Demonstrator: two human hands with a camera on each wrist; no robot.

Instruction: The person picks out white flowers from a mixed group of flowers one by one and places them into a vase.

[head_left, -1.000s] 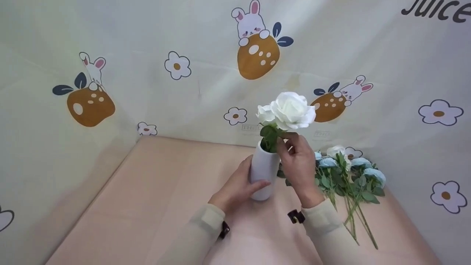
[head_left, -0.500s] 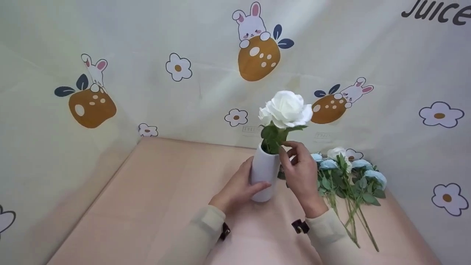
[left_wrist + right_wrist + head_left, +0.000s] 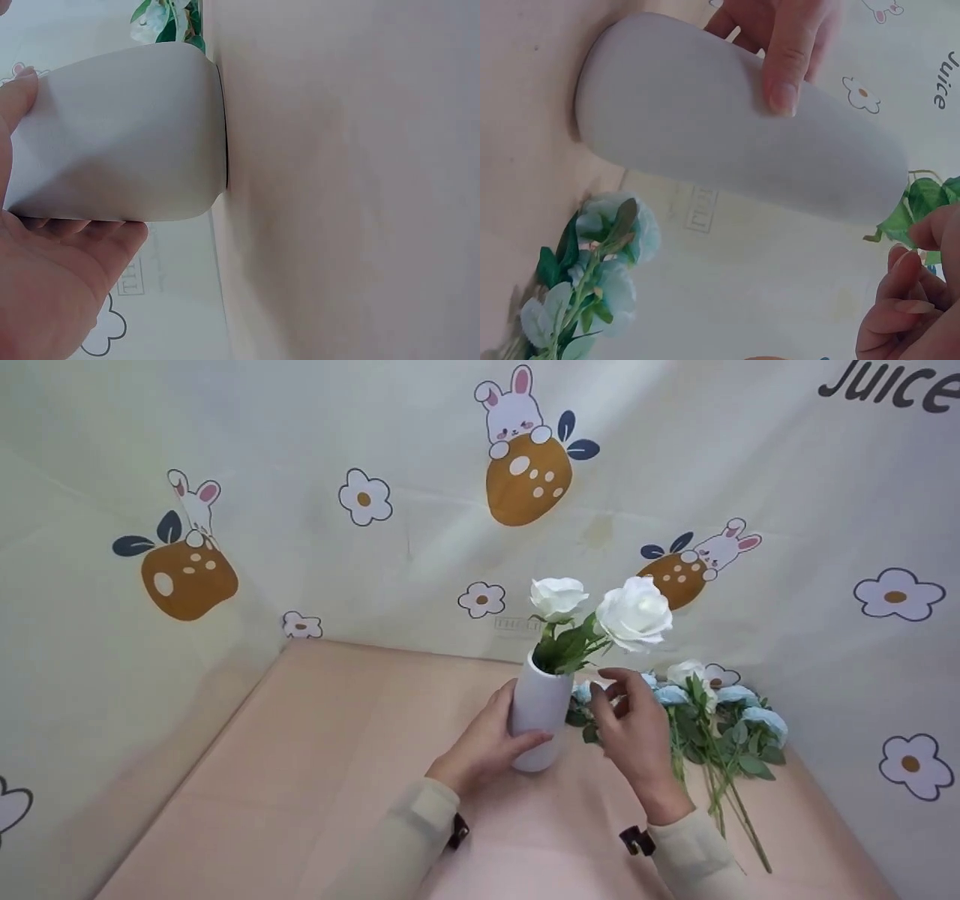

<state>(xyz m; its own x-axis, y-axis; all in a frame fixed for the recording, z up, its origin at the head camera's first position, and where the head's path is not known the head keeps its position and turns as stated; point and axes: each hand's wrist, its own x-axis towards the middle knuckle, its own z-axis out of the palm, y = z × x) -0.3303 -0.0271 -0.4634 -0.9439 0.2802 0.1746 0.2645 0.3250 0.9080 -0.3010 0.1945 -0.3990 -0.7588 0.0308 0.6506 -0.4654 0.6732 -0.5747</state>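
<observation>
An upright white rose (image 3: 559, 598) and a leaning white rose (image 3: 636, 615) stood in the white vase (image 3: 541, 712); a loose bunch of flowers (image 3: 697, 746) lay outside it.
The vase stood near the centre of the head view, its base at the table (image 3: 322, 750); the left hand (image 3: 480, 742) gripped it from the nine o'clock side, thumb across the front; the right hand (image 3: 637, 735) hung at the vase's three o'clock, fingers loosely bent, holding nothing; one rose rose towards twelve o'clock, the other tipped towards two; the arranging looked begun but unfinished, with two stems in and several out; beyond the right hand, at three o'clock, the remaining bunch showed pale-blue blooms (image 3: 763, 725) and a white bloom (image 3: 686, 670); its exact stem count could not be told.
</observation>
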